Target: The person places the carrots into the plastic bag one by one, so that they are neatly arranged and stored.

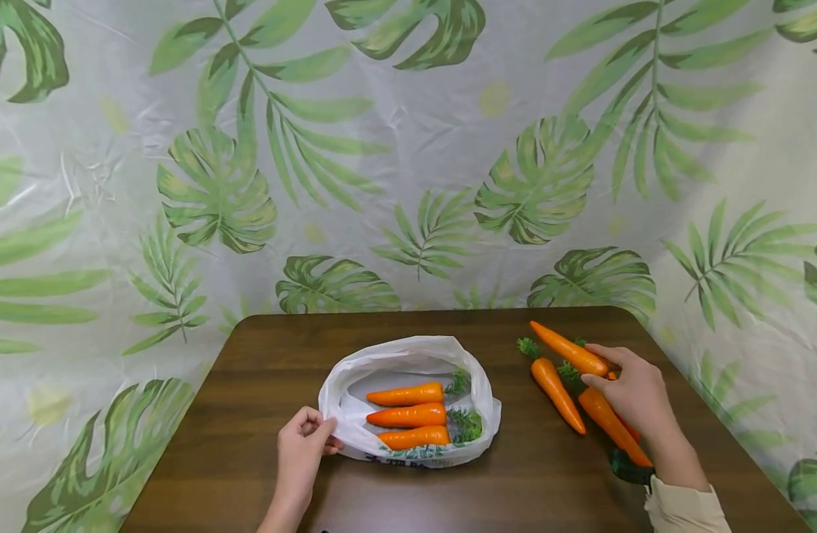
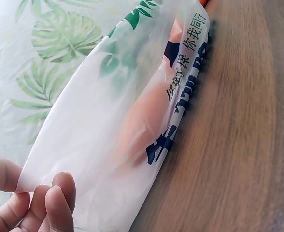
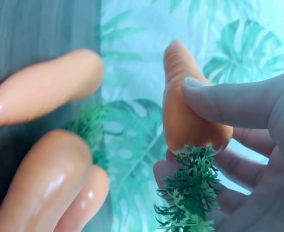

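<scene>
A white plastic bag (image 1: 402,346) with printed lettering lies on its side on the table, mouth open. Three orange carrots (image 1: 408,416) with green tops rest inside it, side by side. My left hand (image 1: 300,448) pinches the left edge of the bag's mouth between thumb and fingers; in the left wrist view the thin bag (image 2: 79,150) is drawn taut from the fingertips. At the right, my right hand (image 1: 638,392) grips a carrot (image 1: 563,346) near its thick end, its tip toward the far left. The right wrist view shows that carrot's leafy top (image 3: 188,193) hanging below the thumb.
On the table's right side lie a carrot (image 1: 558,396) with its top pointing away and another carrot (image 1: 611,426) partly under my right hand. A dark green thing (image 1: 630,468) sits by my right wrist. A leaf-patterned sheet (image 1: 435,148) hangs behind the table (image 1: 275,355).
</scene>
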Demonstrator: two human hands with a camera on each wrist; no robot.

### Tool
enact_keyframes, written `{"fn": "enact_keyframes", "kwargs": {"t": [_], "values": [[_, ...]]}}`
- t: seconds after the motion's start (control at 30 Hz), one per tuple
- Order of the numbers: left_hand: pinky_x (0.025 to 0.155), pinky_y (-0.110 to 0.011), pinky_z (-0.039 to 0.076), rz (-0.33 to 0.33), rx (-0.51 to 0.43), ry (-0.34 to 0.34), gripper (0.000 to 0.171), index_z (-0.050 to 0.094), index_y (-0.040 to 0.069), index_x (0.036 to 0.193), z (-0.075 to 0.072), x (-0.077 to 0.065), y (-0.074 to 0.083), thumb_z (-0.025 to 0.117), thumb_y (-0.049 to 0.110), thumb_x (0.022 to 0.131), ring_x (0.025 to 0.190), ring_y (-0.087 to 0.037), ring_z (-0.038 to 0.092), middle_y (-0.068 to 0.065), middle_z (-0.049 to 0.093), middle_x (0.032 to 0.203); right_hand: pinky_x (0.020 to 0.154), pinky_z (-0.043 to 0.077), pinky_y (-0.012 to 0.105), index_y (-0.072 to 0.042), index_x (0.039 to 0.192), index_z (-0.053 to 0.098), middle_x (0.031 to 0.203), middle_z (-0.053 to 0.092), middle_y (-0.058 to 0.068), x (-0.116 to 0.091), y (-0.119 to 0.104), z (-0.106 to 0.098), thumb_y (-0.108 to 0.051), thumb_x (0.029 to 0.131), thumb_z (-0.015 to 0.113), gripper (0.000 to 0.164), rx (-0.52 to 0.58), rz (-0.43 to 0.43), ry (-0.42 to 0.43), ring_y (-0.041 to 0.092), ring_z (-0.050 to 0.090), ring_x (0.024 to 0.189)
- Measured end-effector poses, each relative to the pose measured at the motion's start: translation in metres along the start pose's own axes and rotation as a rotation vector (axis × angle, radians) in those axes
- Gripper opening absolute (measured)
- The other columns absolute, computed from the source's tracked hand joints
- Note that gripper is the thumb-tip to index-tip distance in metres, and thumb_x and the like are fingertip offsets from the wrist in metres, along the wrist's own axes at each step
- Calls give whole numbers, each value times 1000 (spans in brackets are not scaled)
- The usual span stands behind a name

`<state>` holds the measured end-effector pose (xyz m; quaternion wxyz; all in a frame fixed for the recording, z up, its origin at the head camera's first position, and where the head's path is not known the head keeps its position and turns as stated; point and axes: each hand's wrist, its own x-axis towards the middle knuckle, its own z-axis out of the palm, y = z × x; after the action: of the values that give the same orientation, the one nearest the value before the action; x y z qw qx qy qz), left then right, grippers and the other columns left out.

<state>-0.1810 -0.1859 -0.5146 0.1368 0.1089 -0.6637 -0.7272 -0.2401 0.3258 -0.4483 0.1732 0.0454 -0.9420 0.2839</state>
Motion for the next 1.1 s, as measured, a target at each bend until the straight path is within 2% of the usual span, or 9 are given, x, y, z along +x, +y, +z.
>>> {"fn": "enact_keyframes", "kwargs": {"t": [0.17, 0.23, 0.33, 0.53, 0.87, 1.1], "values": [[51, -32, 59, 2, -4, -1, 18, 53, -9, 86, 1, 0, 0, 71, -5, 87, 54, -27, 66, -16, 62, 68, 63, 51, 33, -12, 137, 63, 125, 63, 17, 2, -17, -1, -34, 86, 81, 58, 53, -21, -25, 30, 61, 92], [51, -32, 59, 4, -6, -1, 19, 53, -10, 86, 1, -1, 1, 71, -5, 86, 54, -27, 66, -16, 62, 68, 61, 53, 32, -12, 137, 63, 126, 63, 16, 4, -22, 0, -33, 87, 81, 57, 74, -35, -35, 31, 62, 93], [52, -33, 59, 8, -3, -8, 20, 54, -10, 87, 0, 0, 1, 72, -3, 87, 55, -27, 66, -16, 63, 69, 66, 55, 34, -12, 136, 63, 125, 63, 14, 8, -30, 3, -27, 87, 81, 54, 81, -61, -39, 31, 63, 97], [52, -33, 59, 10, 2, -8, 19, 54, -10, 87, 1, -1, 2, 72, -3, 87, 54, -27, 66, -17, 63, 69, 77, 51, 43, -13, 135, 64, 124, 65, 10, 13, -47, 9, -15, 85, 81, 53, 84, -88, -57, 30, 61, 100], [51, -32, 59, 16, -2, -7, 17, 53, -9, 85, 2, -1, 1, 70, -5, 87, 53, -26, 66, -16, 62, 67, 80, 52, 42, -17, 135, 64, 127, 64, 6, 21, -70, 18, -17, 86, 81, 52, 135, -88, -98, 28, 60, 106], [51, -31, 59, 13, 3, -11, 18, 53, -9, 85, 2, -1, 1, 70, -5, 87, 53, -26, 66, -16, 62, 67, 80, 50, 42, -17, 134, 66, 124, 66, 4, 26, -90, 20, -18, 85, 83, 52, 158, -137, -107, 27, 61, 105]]}}
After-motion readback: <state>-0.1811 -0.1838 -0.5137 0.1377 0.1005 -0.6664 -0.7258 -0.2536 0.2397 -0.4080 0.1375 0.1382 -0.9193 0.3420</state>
